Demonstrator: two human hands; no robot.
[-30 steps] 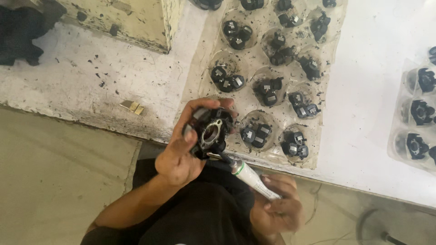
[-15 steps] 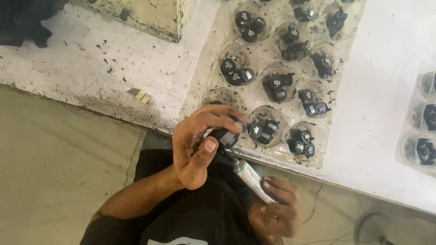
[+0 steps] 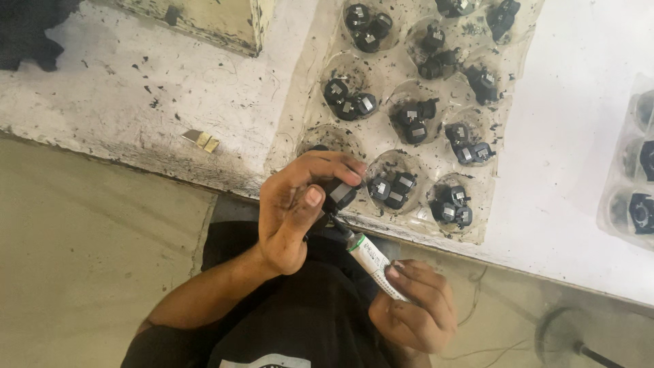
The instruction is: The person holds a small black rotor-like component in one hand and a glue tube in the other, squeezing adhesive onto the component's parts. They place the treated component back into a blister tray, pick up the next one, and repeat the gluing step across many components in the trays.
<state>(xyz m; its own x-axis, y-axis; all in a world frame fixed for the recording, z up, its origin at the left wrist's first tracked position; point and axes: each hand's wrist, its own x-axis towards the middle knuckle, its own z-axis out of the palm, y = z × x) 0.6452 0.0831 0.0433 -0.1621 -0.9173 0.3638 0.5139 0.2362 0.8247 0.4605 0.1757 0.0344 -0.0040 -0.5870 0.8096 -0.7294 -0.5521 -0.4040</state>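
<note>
My left hand point(image 3: 296, 208) grips a small black plastic part point(image 3: 338, 195) at the near edge of the white table point(image 3: 136, 102). My right hand point(image 3: 412, 307) holds a white tube with a green band point(image 3: 373, 262); its dark nozzle points up at the black part. Just beyond lies a clear plastic tray point(image 3: 436, 95) with round pockets, each holding two or three black parts with grey faces. The pocket right behind my left hand is mostly hidden by my fingers.
A second clear tray point(image 3: 630, 170) with black parts sits at the right edge. A small tan chip point(image 3: 202, 140) lies near the table's front edge. A cream box point(image 3: 204, 20) stands at the back left. Thin cables point(image 3: 558, 334) run on the floor.
My left hand has turned the black part, so my fingers now cover most of it. The tube tip has stayed at the part. The view has shifted slightly.
</note>
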